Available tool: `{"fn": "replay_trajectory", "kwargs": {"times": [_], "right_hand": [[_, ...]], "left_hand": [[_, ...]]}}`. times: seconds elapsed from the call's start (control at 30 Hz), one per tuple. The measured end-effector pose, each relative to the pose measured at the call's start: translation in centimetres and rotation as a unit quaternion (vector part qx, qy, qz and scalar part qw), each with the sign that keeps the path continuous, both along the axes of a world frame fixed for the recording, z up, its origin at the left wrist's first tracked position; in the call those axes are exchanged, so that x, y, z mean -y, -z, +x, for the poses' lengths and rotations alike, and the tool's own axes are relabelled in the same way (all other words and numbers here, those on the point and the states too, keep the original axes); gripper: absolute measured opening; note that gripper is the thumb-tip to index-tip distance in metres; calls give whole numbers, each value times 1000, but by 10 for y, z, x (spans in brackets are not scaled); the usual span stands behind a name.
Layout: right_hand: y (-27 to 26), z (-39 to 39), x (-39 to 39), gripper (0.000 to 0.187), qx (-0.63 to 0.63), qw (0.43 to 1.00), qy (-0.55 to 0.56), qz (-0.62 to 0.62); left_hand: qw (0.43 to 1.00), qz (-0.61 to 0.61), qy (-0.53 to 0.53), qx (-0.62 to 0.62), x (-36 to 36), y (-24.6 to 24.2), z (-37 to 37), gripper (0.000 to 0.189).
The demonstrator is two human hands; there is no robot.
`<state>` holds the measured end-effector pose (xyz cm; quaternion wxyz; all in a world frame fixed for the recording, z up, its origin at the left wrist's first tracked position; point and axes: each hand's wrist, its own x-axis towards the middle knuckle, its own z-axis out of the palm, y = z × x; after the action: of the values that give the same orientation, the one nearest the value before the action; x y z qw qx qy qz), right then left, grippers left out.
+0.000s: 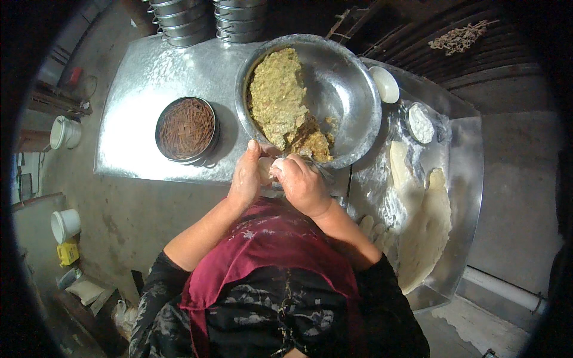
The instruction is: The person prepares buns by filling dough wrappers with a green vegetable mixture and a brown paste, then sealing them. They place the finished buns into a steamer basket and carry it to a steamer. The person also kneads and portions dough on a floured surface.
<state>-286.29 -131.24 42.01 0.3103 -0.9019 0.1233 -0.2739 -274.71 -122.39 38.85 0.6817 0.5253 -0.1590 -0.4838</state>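
In front of my apron, my left hand [247, 176] cups a small piece of pale dough [266, 171], thumb pointing up. My right hand [305, 184] pinches the same dough from the other side, its fingers curled over the edge. Just beyond both hands is a large metal basin [375, 114]. A mound of crumbly yellow-green filling [277, 94] fills the basin's left side, with a browner patch near the front rim. A utensil by the right hand is too hidden to name. To the left stands a round metal steamer tier [187, 129] lined with brown strips.
Stacked metal steamer tiers [181, 24] stand at the back of the metal table [130, 112]. On the right are a white bowl [385, 85], a bowl of flour [421, 123], a large dough slab [425, 232] and small dough pieces [378, 230]. White buckets [66, 225] stand at left.
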Motion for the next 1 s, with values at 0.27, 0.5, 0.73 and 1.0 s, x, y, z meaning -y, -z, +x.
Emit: {"fn": "replay_trajectory", "kwargs": {"times": [0.27, 0.5, 0.73, 1.0], "right_hand": [[-1, 0, 4, 13, -13, 996, -83, -30], [13, 0, -4, 11, -33, 995, -95, -10], [14, -150, 49, 23, 10, 848, 241, 472], [79, -435, 30, 30, -156, 661, 629, 378]], "left_hand": [[987, 82, 88, -110, -6, -9, 6, 73], [957, 156, 58, -239, -16, 22, -1, 66], [976, 123, 43, 177, -57, 82, 91, 35], [625, 279, -61, 727, -41, 120, 202, 49]]}}
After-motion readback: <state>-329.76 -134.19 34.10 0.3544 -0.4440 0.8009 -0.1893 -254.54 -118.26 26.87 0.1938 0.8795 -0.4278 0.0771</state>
